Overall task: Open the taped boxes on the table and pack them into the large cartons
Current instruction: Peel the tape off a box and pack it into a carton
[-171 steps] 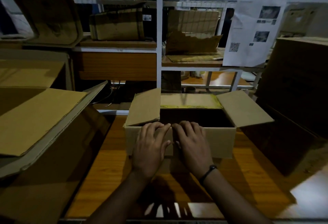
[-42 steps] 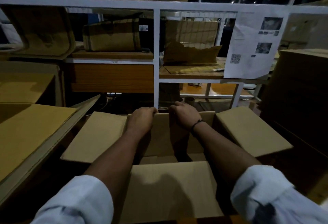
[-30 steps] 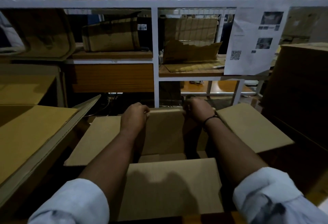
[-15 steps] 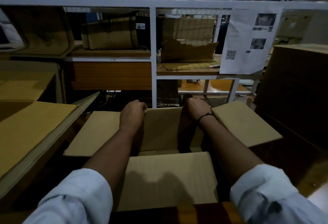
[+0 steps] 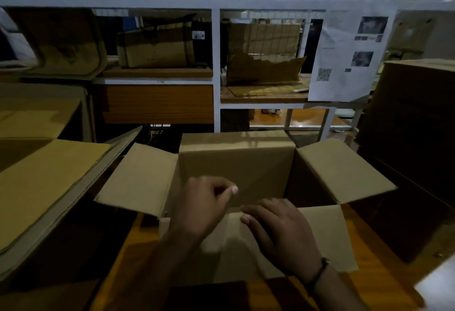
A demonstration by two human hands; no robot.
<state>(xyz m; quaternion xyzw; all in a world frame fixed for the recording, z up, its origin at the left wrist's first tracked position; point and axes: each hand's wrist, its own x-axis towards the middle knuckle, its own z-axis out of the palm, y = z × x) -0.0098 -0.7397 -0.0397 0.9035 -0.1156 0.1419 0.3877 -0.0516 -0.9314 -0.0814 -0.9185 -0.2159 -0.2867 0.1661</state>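
Dark band (image 5: 320, 270) on right wrist; right hand (image 5: 279, 232) palm down, fingers straight, lying flat on near flap (image 5: 327, 234) of open box (image 5: 236, 170), gripping nothing; left hand (image 5: 203, 208) just beside it on the left, fingers curled, over the box's near edge; too dark and blurred to tell if it pinches anything. Wooden table (image 5: 118, 271) under both wrists; box sits on it, directly below and beyond the hands. Left flap (image 5: 138, 180) splays out left of left hand; right flap (image 5: 344, 175) splays out right of right hand; far flap (image 5: 236, 139) folded back beyond both. Large carton (image 5: 49, 177) with pale flap well left of left hand; dark carton (image 5: 413, 126) well right of right hand. Farthest beyond the hands: white rack (image 5: 216, 64) holding a brown box (image 5: 157, 47) and torn cardboard (image 5: 263, 69); printed sheet (image 5: 344, 59) with QR code hangs on the rack, off to the right.
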